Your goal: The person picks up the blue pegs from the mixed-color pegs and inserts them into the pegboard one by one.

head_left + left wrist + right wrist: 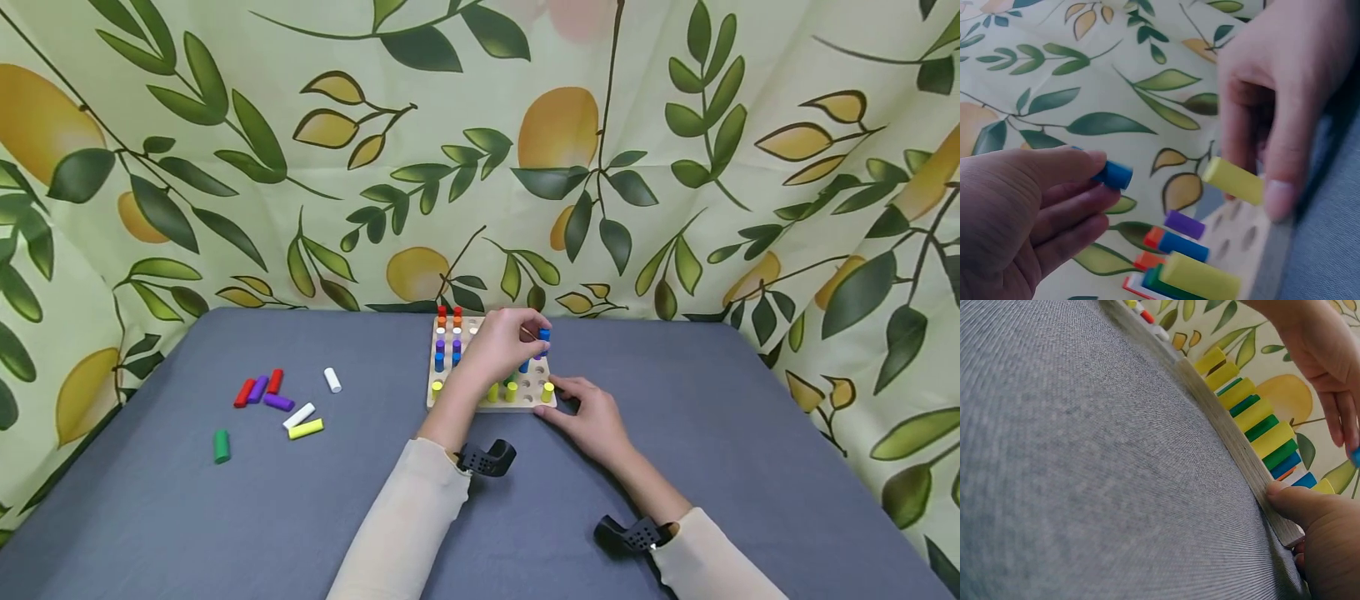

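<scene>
My left hand [501,342] is above the right part of a wooden pegboard [491,407]. Between thumb and fingertips it pinches a blue peg [1117,175], held clear of the board in the left wrist view. My right hand [596,421] grips the near right corner of the board, its thumb [1288,499] along the front edge. Close to that thumb stands a yellow peg [1230,179]. Rows of red, orange, white, purple, blue, green and yellow pegs stand in the board, and several holes on the right are bare. My left hand and forearm hide its middle in the head view.
Loose pegs lie on the grey cloth at the left: red [244,392], purple [278,402], white [332,380], yellow [306,428] and, nearer, green [221,447]. A leaf-and-fruit patterned curtain [450,200] hangs behind the table. Each wrist wears a black strap.
</scene>
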Demonstrator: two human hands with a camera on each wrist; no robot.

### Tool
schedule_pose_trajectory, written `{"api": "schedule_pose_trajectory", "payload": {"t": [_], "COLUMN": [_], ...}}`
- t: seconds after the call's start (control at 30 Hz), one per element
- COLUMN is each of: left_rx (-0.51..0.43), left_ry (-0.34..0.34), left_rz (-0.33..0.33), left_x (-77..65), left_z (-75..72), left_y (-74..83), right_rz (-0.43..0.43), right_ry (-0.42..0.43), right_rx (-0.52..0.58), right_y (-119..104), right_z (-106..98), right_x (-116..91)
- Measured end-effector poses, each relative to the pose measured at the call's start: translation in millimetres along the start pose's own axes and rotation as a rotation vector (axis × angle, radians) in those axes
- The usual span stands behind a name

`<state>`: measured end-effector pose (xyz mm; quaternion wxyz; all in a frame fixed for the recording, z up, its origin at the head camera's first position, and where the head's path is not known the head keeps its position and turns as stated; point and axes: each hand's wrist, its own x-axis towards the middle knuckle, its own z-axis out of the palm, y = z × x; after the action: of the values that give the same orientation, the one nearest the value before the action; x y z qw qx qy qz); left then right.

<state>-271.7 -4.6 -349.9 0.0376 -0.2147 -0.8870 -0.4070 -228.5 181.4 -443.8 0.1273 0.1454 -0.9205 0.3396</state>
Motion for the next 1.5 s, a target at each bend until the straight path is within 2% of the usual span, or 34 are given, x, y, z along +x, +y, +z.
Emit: {"api": "schedule_pose_trajectory", "payload": {"t": [0.5,0.8,1.0,1.3,1.5], "left_rx": [0.091,0.073,0.109,0.159,0.194], "left_ry": [0.036,-0.013,-0.019,0.003,-0.011], "left_rz": [-0.034,-0.069,-0.077,-0.069,-0.073], "left_x": [3.5,7.4,10.2,11.4,12.2], "left_z": [12.0,22.2,29.3,31.5,33.5], "left_y": [-16.2,-23.7,-29.1,-28.0,-28.4], "right_rz": [0.015,0.026,0.033,0.029,0.032], "right_ry": [-0.004,-0.015,-0.015,-0.013,-0.018], "right_rx": [-0.004,0.004,0.0,0.006,0.0], "right_y": [1,-1,-3,-3,-3], "right_z": [3,2,1,1,1], "right_x": [0,0,0,1,0]}}
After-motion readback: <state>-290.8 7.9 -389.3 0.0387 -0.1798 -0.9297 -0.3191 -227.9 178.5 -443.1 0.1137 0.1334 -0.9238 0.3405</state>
